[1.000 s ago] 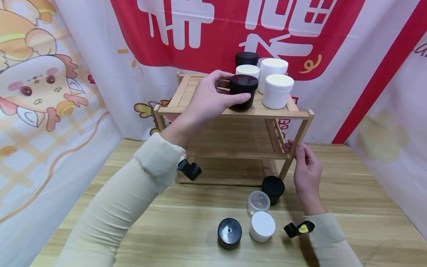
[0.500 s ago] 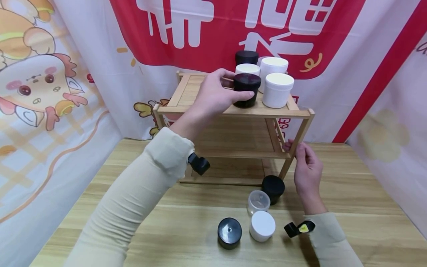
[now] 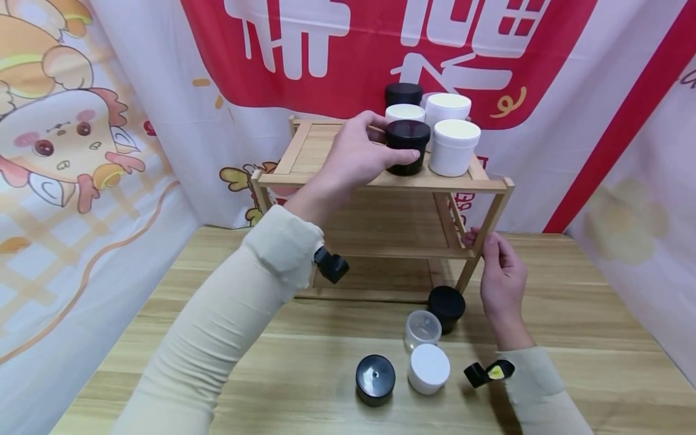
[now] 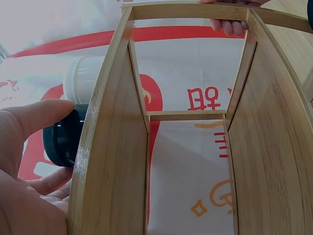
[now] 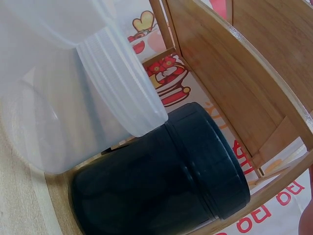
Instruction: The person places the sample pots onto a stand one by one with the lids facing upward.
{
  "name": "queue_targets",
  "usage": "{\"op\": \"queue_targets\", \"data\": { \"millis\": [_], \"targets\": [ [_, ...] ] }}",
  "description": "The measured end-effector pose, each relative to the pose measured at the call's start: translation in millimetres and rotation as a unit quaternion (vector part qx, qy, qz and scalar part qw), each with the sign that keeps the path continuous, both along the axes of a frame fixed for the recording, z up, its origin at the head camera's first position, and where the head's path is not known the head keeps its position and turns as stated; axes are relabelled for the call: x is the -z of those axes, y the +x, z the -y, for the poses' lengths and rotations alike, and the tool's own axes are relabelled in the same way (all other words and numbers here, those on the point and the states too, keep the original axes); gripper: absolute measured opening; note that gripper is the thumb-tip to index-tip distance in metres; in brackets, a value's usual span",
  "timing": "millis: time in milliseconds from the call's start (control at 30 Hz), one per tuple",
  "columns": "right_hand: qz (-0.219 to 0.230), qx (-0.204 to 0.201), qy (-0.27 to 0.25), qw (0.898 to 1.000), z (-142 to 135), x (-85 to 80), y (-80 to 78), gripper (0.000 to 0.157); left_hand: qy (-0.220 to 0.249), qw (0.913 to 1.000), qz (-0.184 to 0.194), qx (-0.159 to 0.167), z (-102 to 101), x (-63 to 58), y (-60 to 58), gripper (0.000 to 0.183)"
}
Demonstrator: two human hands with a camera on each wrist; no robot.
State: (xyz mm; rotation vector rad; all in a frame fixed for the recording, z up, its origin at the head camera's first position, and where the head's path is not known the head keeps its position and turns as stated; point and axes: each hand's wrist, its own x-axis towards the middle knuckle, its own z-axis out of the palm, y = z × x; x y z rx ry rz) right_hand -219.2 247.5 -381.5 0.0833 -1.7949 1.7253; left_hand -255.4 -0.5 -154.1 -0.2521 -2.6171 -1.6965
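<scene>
My left hand (image 3: 359, 151) grips a black lidded jar (image 3: 409, 130) at the front of the wooden rack's top shelf (image 3: 307, 151), thumb in front and fingers behind. In the left wrist view the same black jar (image 4: 63, 137) sits beside a white jar (image 4: 88, 78). A white lidded jar (image 3: 454, 151) stands right of it, and another white jar (image 3: 405, 113) is right behind. Farther back are a taller white jar (image 3: 447, 106) and a black jar (image 3: 403, 93). My right hand (image 3: 502, 278) holds the rack's front right leg (image 3: 484, 232).
On the table (image 3: 304, 368) before the rack stand a black jar (image 3: 447, 305), a clear jar (image 3: 423, 329), a white jar (image 3: 429, 368) and a black jar (image 3: 375, 379). A printed cloth (image 3: 163, 181) hangs behind. The right wrist view shows the near black jar (image 5: 161, 181) large.
My left hand has slid the black jar a little to the right along the top shelf, closer to the front white jar. The right hand stays on the leg.
</scene>
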Motion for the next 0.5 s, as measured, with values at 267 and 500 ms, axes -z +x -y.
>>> {"op": "queue_targets", "data": {
  "millis": [267,500],
  "targets": [
    [-0.006,-0.006,-0.013,1.0,0.2,0.6,-0.7,0.049,0.003,1.0,0.005,-0.006,-2.5,-0.3,-0.4,0.064],
    [0.006,-0.002,-0.01,1.0,0.4,-0.4,0.4,0.049,0.001,1.0,0.0,-0.006,-4.3,0.5,-0.1,0.066]
  ]
}}
